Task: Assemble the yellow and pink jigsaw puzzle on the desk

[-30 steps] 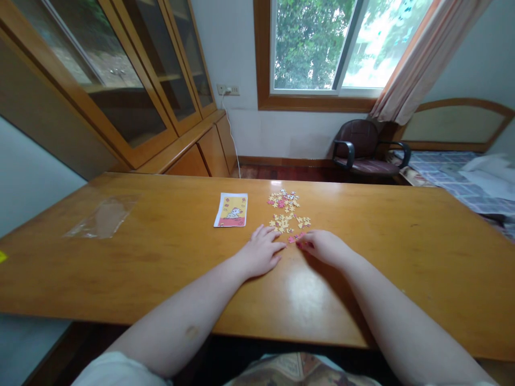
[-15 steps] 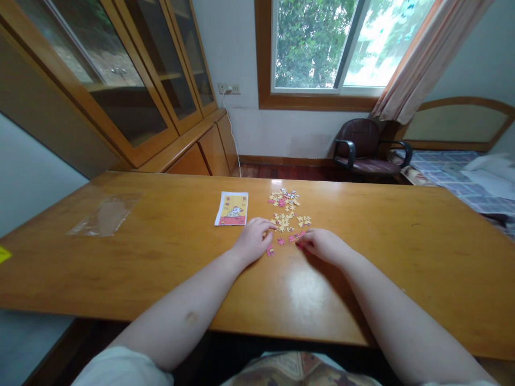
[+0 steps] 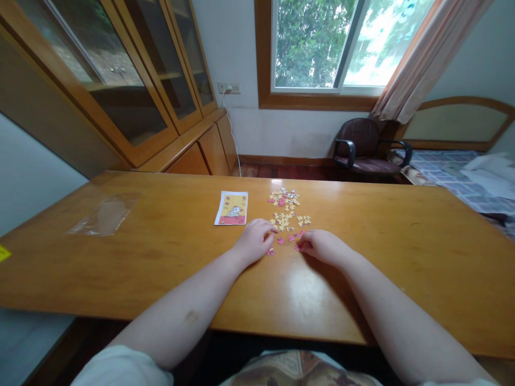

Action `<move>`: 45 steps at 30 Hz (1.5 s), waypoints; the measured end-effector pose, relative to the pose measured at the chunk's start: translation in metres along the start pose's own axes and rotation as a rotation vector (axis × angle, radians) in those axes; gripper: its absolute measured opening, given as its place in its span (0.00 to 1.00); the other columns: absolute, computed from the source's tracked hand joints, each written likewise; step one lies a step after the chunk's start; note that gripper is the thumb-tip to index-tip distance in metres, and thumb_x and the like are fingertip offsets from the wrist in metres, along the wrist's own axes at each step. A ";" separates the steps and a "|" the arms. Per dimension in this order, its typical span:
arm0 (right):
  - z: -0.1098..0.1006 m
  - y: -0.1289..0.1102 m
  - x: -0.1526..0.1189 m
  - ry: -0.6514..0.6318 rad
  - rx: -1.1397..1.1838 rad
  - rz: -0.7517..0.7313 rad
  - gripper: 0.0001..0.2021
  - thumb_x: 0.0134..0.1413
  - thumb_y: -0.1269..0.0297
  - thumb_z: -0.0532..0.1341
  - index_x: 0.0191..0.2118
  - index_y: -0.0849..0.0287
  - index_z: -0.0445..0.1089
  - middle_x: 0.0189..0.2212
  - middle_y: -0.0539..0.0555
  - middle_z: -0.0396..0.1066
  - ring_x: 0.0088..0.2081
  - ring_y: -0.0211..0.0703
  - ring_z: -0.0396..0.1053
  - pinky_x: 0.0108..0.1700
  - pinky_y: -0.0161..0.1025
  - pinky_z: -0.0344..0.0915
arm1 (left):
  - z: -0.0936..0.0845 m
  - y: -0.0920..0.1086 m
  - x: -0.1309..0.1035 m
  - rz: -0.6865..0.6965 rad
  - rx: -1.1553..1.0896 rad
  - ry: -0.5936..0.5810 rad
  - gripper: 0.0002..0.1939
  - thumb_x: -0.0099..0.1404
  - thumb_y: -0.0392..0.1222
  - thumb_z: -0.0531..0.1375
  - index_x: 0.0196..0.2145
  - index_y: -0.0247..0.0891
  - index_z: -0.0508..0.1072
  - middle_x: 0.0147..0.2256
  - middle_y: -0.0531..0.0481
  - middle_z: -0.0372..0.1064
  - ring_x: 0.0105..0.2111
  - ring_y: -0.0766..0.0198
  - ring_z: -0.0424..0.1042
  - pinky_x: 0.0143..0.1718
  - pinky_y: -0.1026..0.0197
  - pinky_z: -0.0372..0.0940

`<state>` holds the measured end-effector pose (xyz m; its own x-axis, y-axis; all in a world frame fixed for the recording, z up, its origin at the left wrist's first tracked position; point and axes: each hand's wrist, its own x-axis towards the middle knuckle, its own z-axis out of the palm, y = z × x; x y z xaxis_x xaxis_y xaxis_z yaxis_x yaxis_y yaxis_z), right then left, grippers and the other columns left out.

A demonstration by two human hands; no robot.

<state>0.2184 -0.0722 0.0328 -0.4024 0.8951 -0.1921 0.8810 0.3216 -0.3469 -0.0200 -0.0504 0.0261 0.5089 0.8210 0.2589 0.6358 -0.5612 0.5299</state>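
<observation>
On the wooden table [image 3: 161, 257], my left hand [image 3: 257, 239] rests beside the yellow puzzle pieces [image 3: 282, 221], fingers apart and curved over a pink piece [image 3: 270, 251]. My right hand [image 3: 319, 244] has thumb and forefinger together at a small pink puzzle piece [image 3: 298, 247]. More pink pieces [image 3: 280, 241] lie between the hands. Farther back is a mixed pile of yellow, pink and white pieces [image 3: 284, 198]. A picture card [image 3: 232, 208] with a white animal on yellow and pink lies left of the pieces.
A clear plastic bag [image 3: 107, 215] lies on the table's left part. Behind the table stand a glass-door cabinet [image 3: 132, 91], a dark red armchair [image 3: 362, 145] and a bed [image 3: 454, 171]. A yellow sticker [image 3: 4, 253] is at the far left edge.
My right hand has shifted very slightly, and the pink piece at its fingertips shows more. My left fingertips have moved a little down and to the right.
</observation>
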 end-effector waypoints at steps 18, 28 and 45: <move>-0.003 -0.008 -0.004 -0.040 -0.001 -0.016 0.10 0.52 0.62 0.60 0.38 0.53 0.78 0.34 0.53 0.78 0.34 0.43 0.73 0.35 0.34 0.62 | 0.009 0.015 -0.011 0.116 0.140 -0.187 0.11 0.64 0.40 0.56 0.40 0.45 0.77 0.41 0.47 0.71 0.48 0.56 0.63 0.55 0.50 0.55; -0.004 -0.005 -0.003 -0.056 -0.020 0.030 0.11 0.53 0.62 0.60 0.39 0.52 0.78 0.34 0.53 0.78 0.33 0.42 0.72 0.33 0.33 0.61 | -0.002 0.023 -0.015 -0.193 0.412 -0.296 0.11 0.63 0.44 0.57 0.42 0.38 0.72 0.41 0.41 0.70 0.43 0.51 0.68 0.45 0.51 0.64; -0.003 -0.005 -0.003 -0.043 -0.008 0.021 0.10 0.53 0.62 0.60 0.38 0.53 0.78 0.34 0.52 0.78 0.35 0.42 0.73 0.34 0.33 0.61 | -0.011 0.022 -0.013 -0.267 0.426 -0.391 0.09 0.61 0.43 0.60 0.38 0.39 0.73 0.40 0.43 0.72 0.42 0.52 0.71 0.41 0.53 0.65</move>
<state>0.2159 -0.0757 0.0376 -0.3937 0.8878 -0.2383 0.8913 0.3053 -0.3352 -0.0191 -0.0726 0.0433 0.4244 0.8844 -0.1943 0.9040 -0.4016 0.1466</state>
